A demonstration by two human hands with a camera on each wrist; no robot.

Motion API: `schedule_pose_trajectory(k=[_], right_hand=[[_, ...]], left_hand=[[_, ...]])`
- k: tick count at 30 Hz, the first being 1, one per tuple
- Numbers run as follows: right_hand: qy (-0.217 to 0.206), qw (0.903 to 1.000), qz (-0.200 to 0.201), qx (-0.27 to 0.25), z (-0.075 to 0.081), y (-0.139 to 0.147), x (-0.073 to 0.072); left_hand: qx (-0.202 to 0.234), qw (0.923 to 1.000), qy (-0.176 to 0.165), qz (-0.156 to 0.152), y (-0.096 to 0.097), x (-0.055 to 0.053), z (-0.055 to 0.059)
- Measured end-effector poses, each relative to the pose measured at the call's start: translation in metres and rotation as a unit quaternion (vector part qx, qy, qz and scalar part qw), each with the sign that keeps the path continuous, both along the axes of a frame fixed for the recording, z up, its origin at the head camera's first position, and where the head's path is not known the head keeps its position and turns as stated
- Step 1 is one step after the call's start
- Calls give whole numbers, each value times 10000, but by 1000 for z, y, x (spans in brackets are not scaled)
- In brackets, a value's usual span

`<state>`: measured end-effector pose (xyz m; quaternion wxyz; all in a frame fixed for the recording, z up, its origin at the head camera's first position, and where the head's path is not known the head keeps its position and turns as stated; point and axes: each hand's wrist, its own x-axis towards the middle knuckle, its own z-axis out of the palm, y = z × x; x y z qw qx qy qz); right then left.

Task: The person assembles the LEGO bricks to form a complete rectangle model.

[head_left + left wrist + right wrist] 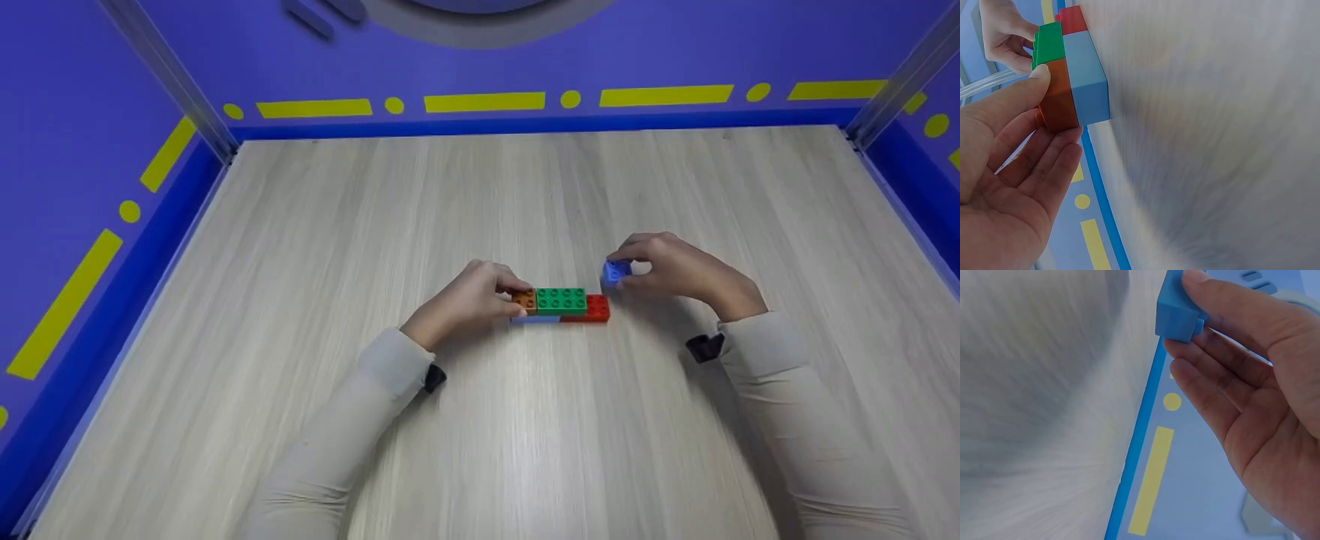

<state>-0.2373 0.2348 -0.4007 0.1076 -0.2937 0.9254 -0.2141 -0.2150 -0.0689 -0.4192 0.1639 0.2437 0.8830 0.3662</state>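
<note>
My left hand (480,292) pinches an orange-brown toy brick (526,301) at the left end of a small two-layer build, thumb on the near side. Beside that brick in the upper layer lies a green brick (561,300). Below them are a light blue brick (1085,73) and a red brick (598,307), whose studs show at the right end. To the right, my right hand (664,270) holds a separate blue brick (616,271) between thumb and fingers, just beyond the red brick. In the right wrist view this blue brick (1178,309) has its stud turned toward the palm.
A pale wood-grain table (465,435) lies under both hands. Blue panels with yellow dashes (484,101) and dots stand along its back and sides, with metal posts (172,82) in the corners. Both wrists wear a black strap piece (705,348) over light sleeves.
</note>
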Motion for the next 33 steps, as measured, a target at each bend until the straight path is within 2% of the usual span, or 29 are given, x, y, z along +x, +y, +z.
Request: schedule_pose_trajectory(k=[4, 12, 24, 33], right_hand=[[65, 9999, 135, -21, 1, -2, 2], [262, 9988, 417, -36, 3, -8, 5], [278, 9965, 766, -160, 5, -15, 11], [317, 9959, 838, -160, 7, -20, 16]], left_hand=[[119, 9999, 47, -49, 0, -1, -1], [28, 10000, 15, -49, 0, -1, 0], [17, 10000, 33, -63, -1, -1, -1], [19, 10000, 63, -49, -2, 0, 0]])
